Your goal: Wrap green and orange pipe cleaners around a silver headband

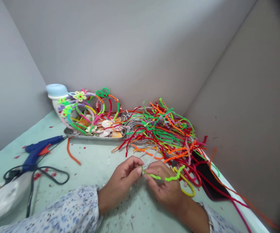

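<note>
My left hand (122,181) and my right hand (165,186) meet low in the middle of the head view, both pinching a lime-green pipe cleaner (170,177). It runs from my left fingertips across my right fingers toward the right. A thin grey wire (153,156) rises from the same pinch point. Just behind my hands lies a big tangled heap of coloured pipe cleaners (165,131). A yellow pipe-cleaner loop (187,186) lies by my right hand.
A metal tray (95,136) with shells and pipe-cleaner headbands (91,106) stands at the back. A blue glue gun (39,150) with black cord lies left. A white-and-blue jar (56,94), loose orange pipe cleaner (72,155), dark phone (209,181) and white bag (5,197) surround the work area.
</note>
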